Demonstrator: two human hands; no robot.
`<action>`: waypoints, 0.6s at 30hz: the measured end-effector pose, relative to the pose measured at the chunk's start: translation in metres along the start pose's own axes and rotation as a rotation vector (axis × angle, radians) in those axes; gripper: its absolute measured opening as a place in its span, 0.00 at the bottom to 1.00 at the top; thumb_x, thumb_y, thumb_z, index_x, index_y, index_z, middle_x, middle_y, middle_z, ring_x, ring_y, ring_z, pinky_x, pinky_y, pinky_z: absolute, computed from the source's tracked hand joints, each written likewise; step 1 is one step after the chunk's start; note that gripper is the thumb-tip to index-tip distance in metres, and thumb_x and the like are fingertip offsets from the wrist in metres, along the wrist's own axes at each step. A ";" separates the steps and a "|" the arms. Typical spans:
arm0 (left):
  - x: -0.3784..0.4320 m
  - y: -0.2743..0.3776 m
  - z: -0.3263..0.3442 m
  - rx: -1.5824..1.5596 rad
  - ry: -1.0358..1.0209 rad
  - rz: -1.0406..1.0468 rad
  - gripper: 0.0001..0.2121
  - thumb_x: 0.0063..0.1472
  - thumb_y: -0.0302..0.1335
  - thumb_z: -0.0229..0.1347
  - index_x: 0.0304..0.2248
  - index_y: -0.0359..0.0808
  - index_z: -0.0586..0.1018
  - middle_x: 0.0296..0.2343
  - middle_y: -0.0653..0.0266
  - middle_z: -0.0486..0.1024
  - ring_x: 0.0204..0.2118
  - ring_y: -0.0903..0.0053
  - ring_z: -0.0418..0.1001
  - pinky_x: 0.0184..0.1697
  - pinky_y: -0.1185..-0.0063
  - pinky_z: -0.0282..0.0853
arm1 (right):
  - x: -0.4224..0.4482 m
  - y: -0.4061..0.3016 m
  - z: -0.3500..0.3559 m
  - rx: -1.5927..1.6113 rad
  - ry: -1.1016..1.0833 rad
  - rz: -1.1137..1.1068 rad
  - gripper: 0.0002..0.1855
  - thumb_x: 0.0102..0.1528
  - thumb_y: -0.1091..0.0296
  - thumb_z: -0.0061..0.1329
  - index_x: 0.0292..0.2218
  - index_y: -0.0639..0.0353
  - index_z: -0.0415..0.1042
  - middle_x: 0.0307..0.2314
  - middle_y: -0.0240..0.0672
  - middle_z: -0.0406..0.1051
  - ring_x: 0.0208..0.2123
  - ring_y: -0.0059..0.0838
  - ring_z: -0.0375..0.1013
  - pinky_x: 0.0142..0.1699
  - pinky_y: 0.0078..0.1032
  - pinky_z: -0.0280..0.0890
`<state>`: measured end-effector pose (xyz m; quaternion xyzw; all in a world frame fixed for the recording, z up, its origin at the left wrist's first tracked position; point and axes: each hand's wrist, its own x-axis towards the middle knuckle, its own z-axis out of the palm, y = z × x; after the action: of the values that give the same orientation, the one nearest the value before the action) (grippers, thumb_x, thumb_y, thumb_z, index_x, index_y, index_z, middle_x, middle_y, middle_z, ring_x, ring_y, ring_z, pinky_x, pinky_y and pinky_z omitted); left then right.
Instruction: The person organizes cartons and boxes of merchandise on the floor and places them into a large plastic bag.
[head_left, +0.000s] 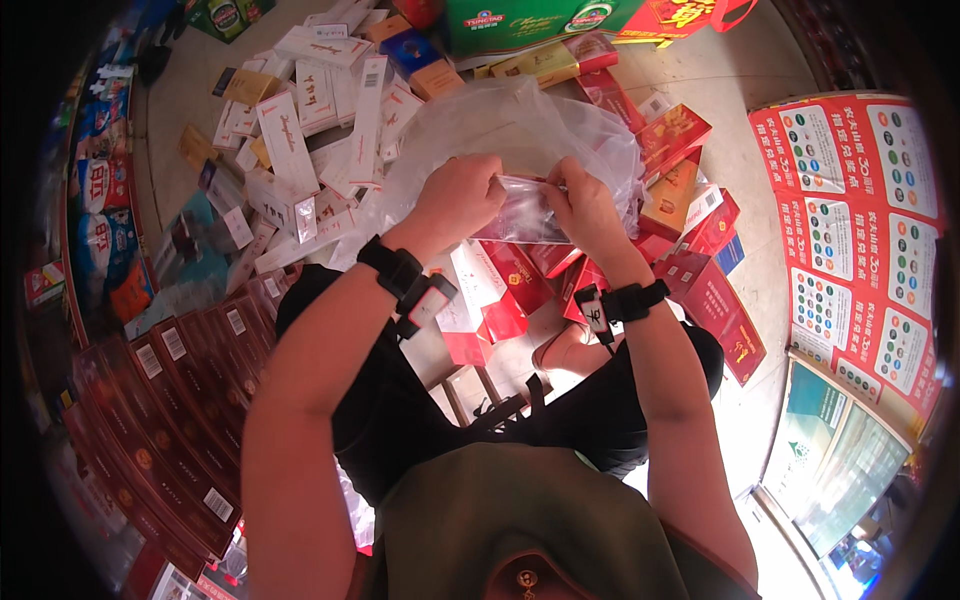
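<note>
A large clear plastic bag (525, 112) spreads in front of me, over a pile of cartons. My left hand (466, 193) pinches its near part between thumb and fingers. A short way to the right, my right hand (586, 201) grips the same plastic, and a wrinkled stretch runs between the two. Something reddish shows through the film there; I cannot tell whether it lies inside the bag or behind it. Below the hands are red cartons (517, 274) and a white-and-red carton (472, 274). Both wrists wear black straps with small devices.
Slim white cartons (289, 142) lie heaped at the far left. More red cartons (716, 307) lie to the right. A green Tsingtao beer box (525, 26) stands at the back. Brown cartons (180, 405) line my left side; a red poster-covered panel (847, 247) stands right.
</note>
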<state>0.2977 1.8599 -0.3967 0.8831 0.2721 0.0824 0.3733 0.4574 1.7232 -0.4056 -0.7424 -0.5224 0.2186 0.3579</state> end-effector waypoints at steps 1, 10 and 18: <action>0.001 0.000 -0.002 0.000 0.002 0.003 0.05 0.52 0.28 0.53 0.27 0.36 0.74 0.24 0.57 0.74 0.30 0.58 0.72 0.31 0.66 0.66 | 0.001 0.001 0.002 -0.002 0.003 -0.002 0.08 0.51 0.69 0.49 0.32 0.62 0.65 0.23 0.45 0.71 0.27 0.47 0.73 0.32 0.36 0.66; 0.039 0.016 0.022 0.208 0.011 0.072 0.07 0.51 0.31 0.53 0.28 0.37 0.74 0.27 0.58 0.74 0.32 0.58 0.72 0.33 0.66 0.68 | 0.026 0.014 0.012 -0.229 0.132 -0.041 0.11 0.44 0.67 0.53 0.30 0.61 0.69 0.26 0.44 0.69 0.30 0.47 0.71 0.34 0.37 0.67; 0.050 0.026 0.035 -0.059 -0.094 0.118 0.07 0.46 0.33 0.54 0.20 0.39 0.73 0.18 0.60 0.72 0.26 0.57 0.72 0.29 0.65 0.66 | 0.036 0.080 0.031 -0.354 0.204 0.405 0.12 0.53 0.68 0.43 0.40 0.60 0.63 0.26 0.53 0.71 0.31 0.53 0.72 0.35 0.43 0.67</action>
<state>0.3622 1.8506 -0.4064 0.8890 0.1991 0.0710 0.4062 0.4986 1.7505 -0.4847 -0.9007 -0.3550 0.1153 0.2224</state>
